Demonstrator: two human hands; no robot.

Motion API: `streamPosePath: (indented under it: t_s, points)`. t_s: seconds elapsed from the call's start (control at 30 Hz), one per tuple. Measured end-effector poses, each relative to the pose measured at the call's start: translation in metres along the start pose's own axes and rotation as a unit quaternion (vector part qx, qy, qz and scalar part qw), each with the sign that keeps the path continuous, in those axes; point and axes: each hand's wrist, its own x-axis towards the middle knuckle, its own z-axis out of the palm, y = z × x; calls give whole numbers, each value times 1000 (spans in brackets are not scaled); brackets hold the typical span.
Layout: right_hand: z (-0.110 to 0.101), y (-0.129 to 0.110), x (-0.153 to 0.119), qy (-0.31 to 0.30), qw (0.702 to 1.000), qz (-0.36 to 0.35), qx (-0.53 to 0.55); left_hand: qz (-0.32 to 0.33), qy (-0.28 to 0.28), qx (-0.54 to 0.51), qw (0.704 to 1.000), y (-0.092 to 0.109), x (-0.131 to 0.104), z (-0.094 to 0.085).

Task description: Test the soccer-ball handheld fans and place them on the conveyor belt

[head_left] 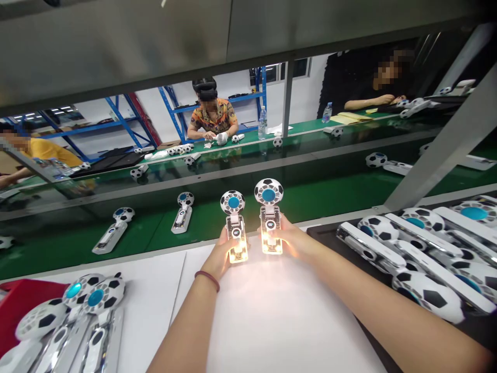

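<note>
Two white devices with football-patterned round heads and lit, see-through handles are held upright side by side over the white work surface. My left hand (pixel 223 253) is closed round the handle of the left device (pixel 233 202), its thumb on the front. The right device (pixel 268 192) is in my right hand (pixel 292 237), whose thumb also lies on the handle's front. Both handles glow orange and show small round displays. The two devices are apart, the right one slightly higher. My fingers behind the handles are mostly hidden.
Similar devices lie on the green conveyor belt (pixel 151 228). More are piled on a black tray (pixel 328 239) at the right and beside a red bin (pixel 29 290) at the left. A metal post (pixel 438 155) slants at the right. Three people sit across the line.
</note>
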Motion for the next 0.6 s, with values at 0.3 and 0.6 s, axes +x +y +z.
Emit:
streamPosePath:
  t_s: [0.3,0.6]
  points:
    - [-1,0,0,13,1000,9,-1,7,-12,-5,1000,-2,2,-2]
    - [3,-1,0,7,1000,9,5,27,-31,-13,999,-3,4,-1]
